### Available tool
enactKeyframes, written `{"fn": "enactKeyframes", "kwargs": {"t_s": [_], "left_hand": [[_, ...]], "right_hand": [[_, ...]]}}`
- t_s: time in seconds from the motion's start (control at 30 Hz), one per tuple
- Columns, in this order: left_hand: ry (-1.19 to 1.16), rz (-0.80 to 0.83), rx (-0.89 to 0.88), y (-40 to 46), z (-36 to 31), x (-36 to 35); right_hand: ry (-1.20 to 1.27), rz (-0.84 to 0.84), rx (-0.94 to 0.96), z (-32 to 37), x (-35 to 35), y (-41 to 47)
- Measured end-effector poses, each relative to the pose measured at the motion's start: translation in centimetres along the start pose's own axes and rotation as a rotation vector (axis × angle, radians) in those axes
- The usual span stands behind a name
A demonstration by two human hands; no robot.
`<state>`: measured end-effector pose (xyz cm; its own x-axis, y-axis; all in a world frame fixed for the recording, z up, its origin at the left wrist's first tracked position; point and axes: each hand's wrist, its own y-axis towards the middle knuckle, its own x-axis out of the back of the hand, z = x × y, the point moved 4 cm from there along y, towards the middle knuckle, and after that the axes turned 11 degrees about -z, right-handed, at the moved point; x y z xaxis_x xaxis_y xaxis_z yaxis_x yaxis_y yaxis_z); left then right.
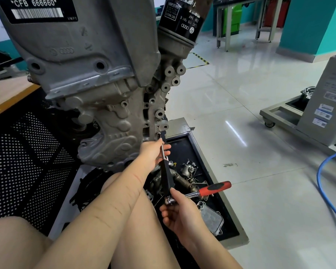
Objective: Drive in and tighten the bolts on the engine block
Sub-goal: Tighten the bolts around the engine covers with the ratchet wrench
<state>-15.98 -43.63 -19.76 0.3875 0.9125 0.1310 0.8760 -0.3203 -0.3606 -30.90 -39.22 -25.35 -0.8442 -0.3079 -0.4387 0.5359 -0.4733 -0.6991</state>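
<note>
The grey engine block (105, 105) hangs in front of me, with a black oil filter (184, 18) at its upper right. A ratchet wrench (211, 189) with a red and black handle carries a long black extension bar (166, 175) whose thin tip reaches a bolt hole (159, 135) low on the block's right edge. My left hand (153, 154) curls its fingers round the thin upper end of the bar, close to the block. My right hand (180, 212) grips the ratchet head from below. The bolt itself is hidden by the tool tip.
Under the block lies a black tray (231, 226) holding several loose engine parts and a finned metal cooler (211, 218). A perforated black panel (27, 162) and a wooden bench top (6, 94) are at left. A wheeled stand (279, 117) and a blue hose (322, 183) are on the tiled floor, right.
</note>
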Motion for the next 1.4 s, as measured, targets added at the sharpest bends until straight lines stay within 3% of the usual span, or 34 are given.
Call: {"fn": "enactKeyframes", "kwargs": {"t_s": [0.7, 0.9, 1.1, 1.4], "left_hand": [[0.065, -0.026, 0.001, -0.5, -0.6, 0.4], [0.081, -0.040, -0.009, -0.2, -0.6, 0.4], [0.101, -0.034, -0.016, 0.0, -0.7, 0.2], [0.040, 0.016, 0.061, 0.4, -0.3, 0.0]], "right_hand": [[0.043, 0.045, 0.020, 1.2, -0.2, -0.8], [0.157, 0.098, -0.071, 1.3, -0.4, -1.1], [0.442, 0.238, -0.203, 1.8, -0.5, -1.2], [0.123, 0.085, 0.162, 2.7, -0.4, -1.4]]}}
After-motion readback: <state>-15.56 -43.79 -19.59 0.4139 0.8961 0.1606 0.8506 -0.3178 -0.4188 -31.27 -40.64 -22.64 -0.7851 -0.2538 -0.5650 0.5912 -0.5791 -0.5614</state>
